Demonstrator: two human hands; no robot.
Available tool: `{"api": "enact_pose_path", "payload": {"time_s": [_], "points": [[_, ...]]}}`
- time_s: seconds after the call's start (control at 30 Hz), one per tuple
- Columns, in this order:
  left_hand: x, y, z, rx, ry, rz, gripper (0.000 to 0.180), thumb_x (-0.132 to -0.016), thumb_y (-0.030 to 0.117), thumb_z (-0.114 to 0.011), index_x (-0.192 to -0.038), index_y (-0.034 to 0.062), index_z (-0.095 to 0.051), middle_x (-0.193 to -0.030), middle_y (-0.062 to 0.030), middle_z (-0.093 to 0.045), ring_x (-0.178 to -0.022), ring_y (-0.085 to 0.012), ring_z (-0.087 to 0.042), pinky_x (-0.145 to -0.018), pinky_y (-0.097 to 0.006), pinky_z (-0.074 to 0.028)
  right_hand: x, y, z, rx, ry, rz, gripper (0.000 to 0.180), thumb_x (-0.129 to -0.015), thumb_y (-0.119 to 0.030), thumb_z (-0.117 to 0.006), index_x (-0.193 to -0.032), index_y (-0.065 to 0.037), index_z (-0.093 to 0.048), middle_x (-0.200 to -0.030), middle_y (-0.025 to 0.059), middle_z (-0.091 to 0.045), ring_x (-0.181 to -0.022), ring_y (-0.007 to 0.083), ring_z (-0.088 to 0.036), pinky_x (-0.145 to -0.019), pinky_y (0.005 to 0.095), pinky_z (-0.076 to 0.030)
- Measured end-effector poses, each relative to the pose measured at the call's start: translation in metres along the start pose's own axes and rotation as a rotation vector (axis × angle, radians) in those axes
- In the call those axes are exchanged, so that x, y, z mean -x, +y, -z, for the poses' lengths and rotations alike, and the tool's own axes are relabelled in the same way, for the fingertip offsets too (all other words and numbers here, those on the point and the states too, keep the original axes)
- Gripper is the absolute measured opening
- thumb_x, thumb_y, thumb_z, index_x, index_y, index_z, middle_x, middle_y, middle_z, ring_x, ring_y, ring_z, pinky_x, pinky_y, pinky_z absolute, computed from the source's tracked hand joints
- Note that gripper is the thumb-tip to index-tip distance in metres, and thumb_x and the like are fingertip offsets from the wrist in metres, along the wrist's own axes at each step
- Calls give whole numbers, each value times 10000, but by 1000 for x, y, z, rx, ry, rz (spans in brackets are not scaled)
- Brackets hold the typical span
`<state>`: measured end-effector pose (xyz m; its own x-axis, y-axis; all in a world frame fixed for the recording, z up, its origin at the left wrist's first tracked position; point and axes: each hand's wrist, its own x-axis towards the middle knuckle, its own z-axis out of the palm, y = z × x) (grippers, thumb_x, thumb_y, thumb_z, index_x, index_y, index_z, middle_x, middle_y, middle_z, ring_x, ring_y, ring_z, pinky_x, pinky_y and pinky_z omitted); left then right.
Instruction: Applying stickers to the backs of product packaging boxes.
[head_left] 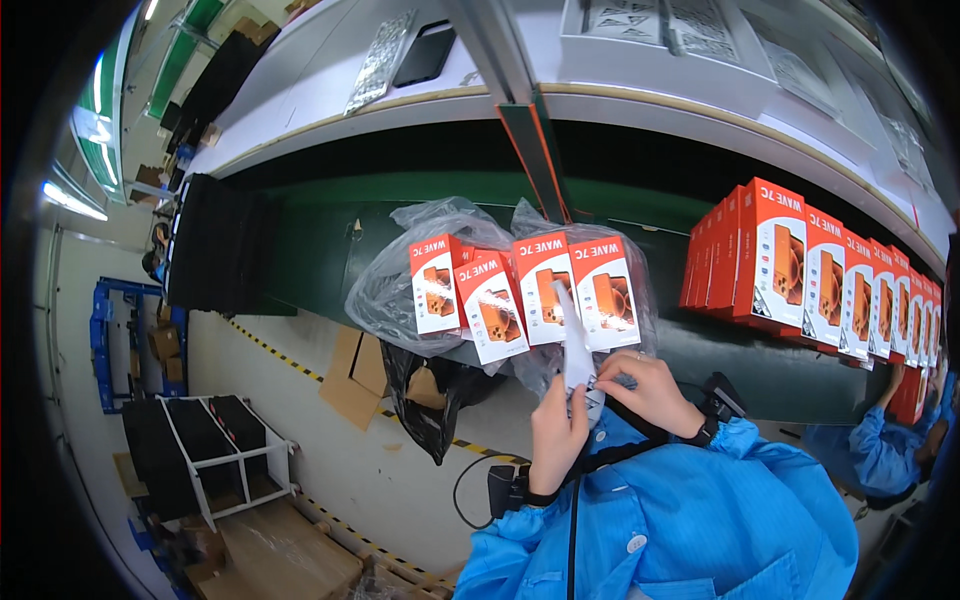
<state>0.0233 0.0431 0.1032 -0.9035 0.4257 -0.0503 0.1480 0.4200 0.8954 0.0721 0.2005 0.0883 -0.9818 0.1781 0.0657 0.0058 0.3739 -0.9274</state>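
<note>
Thin white film strip, light and limp, is pinched at its lower end by both closed grips: left hand, right hand; orange boxes stand just above.

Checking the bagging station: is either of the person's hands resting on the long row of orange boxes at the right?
No: the left hand and right hand together hold a thin white strip well clear of the row of orange boxes.

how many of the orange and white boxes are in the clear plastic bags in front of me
4: far-left box, the next box overlapping it, a third box, and the rightmost box above the hands. Others may be hidden behind.
</note>
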Motion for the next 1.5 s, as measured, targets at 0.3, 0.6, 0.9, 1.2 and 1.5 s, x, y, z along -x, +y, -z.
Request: {"api": "enact_pose_path", "payload": {"time_s": [0.3,0.6,0.9,1.2,1.5], "points": [[-11,-44,15,-43,243,184,148,-908,106,-509,-952,-33,-483,-772,-260,-589,-695,-425,-601,-570,-426,-464,-52,85,0,48,-258,-191,140,-760,-138,-678,-769,-6,-633,-700,113,-632,-639,223,-628,-598,323,-484],[-4,-52,8,-12,251,218,150,-913,131,-517,-927,-15,-489,-764,-236,-589,-687,-389,-613,-585,-402,-465,-63,102,-9,256,-383,-149,132,-749,-133,-647,-740,-2,-635,-695,146,-632,-660,298,-624,-594,376,-478],[-5,-51,3,-36,224,226,155,-913,123,-529,-920,-30,-500,-784,-194,-612,-701,-293,-636,-615,-350,-466,-62,104,-10,301,-384,-138,144,-738,-143,-646,-744,-6,-604,-719,144,-612,-680,307,-607,-607,385,-469],[2,-59,-2,160,230,225,141,-879,105,-600,-903,-16,-530,-761,-120,-615,-681,-174,-610,-588,-291,-456,-48,67,-19,-531,-440,-402,300,-826,-139,-694,-849,-83,-400,-811,14,-525,-773,80,-548,-642,223,-440],[6,-54,10,599,170,239,166,-859,21,-628,-1009,-13,-564,-888,-40,-597,-794,-74,-561,-696,-197,-444,-44,11,-31,-123,-40,-1,148,-805,-64,-683,-901,-22,-578,-865,44,-540,-808,123,-552,-719,244,-454]]}}
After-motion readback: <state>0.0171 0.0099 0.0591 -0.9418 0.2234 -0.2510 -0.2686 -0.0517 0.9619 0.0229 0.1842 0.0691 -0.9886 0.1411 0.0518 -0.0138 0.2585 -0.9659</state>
